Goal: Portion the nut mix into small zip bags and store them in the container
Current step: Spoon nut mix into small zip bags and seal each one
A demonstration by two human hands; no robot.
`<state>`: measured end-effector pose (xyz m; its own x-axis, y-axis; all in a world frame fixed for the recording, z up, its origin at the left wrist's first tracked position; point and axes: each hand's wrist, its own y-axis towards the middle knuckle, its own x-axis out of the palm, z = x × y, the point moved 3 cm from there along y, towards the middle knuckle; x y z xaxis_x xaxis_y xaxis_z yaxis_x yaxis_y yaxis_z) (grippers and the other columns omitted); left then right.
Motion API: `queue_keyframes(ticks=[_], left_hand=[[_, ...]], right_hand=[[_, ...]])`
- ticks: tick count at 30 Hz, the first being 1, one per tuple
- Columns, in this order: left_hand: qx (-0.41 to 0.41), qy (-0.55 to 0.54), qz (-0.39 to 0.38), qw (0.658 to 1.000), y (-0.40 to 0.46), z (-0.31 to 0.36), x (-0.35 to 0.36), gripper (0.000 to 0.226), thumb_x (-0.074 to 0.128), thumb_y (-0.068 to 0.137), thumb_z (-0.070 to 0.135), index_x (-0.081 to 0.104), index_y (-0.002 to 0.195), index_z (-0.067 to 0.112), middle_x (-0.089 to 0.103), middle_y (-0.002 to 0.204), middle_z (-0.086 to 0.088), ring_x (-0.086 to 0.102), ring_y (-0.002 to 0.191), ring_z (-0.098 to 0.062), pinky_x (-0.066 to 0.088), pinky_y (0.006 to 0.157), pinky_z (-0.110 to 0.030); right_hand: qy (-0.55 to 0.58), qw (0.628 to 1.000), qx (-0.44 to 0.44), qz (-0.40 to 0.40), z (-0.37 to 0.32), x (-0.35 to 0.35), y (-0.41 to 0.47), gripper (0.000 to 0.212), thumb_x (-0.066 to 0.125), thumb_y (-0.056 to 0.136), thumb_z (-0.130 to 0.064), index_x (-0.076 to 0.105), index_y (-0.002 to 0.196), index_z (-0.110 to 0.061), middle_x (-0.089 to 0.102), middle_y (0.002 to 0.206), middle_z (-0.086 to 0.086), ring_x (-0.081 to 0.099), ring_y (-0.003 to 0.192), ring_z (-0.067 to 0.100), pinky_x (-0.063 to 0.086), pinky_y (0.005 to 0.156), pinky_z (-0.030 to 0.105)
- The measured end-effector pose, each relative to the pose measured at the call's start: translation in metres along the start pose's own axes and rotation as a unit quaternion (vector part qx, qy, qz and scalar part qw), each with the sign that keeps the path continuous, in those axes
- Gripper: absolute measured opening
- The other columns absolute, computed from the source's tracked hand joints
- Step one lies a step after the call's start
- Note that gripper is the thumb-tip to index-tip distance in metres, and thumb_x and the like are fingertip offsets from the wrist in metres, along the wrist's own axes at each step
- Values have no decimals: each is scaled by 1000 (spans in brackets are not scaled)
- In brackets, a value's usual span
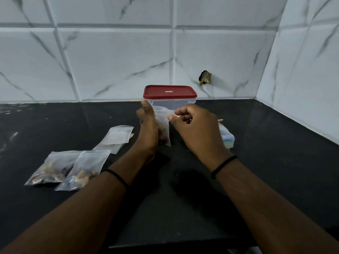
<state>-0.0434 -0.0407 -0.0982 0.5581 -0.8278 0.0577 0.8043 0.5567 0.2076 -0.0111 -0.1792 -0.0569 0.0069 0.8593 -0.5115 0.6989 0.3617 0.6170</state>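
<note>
Sealing looks to be the step in hand: the left hand grips a small zip bag upright above the dark surface, while the right hand pinches its top edge. Next, I'd guess, comes opening the red-lidded container just behind.

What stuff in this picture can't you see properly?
- Head view: what is inside the small clear zip bag, mostly covered by the left hand.
- Whether its zip is closed: the right hand pinches the top edge.
- The crumpled white-and-blue packet, largely behind the right hand.
- The tiny label on the clear container's red lid, too small to read.
- The container's contents, hidden by both hands.
</note>
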Motion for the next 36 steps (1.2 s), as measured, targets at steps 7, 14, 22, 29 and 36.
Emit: queue_keyframes(ticks=[7, 14, 22, 29, 36], left_hand=[[32, -19, -8, 999, -10, 11, 3, 64, 21, 102, 62, 46, 107, 3, 50, 73, -11, 49, 59, -20, 47, 45, -25], [97, 47, 27, 994, -6, 15, -11, 13, 55, 101, 17, 57, 88, 17, 61, 82, -2, 58, 72, -9, 50, 68, -27], [102, 49, 67, 991, -8, 17, -13, 16, 59, 98, 9, 64, 83, 10, 62, 70, -1, 55, 56, -1, 45, 52, -14], [131, 111, 36, 985, -9, 18, -9, 16, 63, 96, 14, 66, 80, 16, 65, 70, 2, 57, 63, -6, 46, 59, -15], [123, 100, -4, 987, -12, 21, -7, 5, 68, 92, 12, 70, 89, 13, 71, 82, -1, 64, 69, -1, 48, 62, -13]], right_hand=[[55, 997, 32, 42, 15, 9, 10, 14, 72, 89, -26, 72, 87, -13, 71, 80, -6, 66, 74, 6, 55, 72, 26], [87, 993, 73, 39, 23, 5, 13, 11, 67, 90, -21, 70, 83, -13, 69, 74, -6, 64, 69, 10, 51, 66, 24], [102, 993, 64, 9, 24, 6, 14, 7, 65, 93, -20, 67, 87, -18, 67, 79, -8, 62, 74, 5, 51, 71, 21], [105, 994, 41, 1, 26, 12, 12, 11, 76, 83, -24, 72, 88, -14, 70, 83, -8, 66, 81, 7, 55, 77, 29], [86, 996, 29, -22, 25, 11, 13, 12, 71, 89, -23, 72, 88, -10, 70, 84, -4, 66, 84, 12, 56, 80, 35]])
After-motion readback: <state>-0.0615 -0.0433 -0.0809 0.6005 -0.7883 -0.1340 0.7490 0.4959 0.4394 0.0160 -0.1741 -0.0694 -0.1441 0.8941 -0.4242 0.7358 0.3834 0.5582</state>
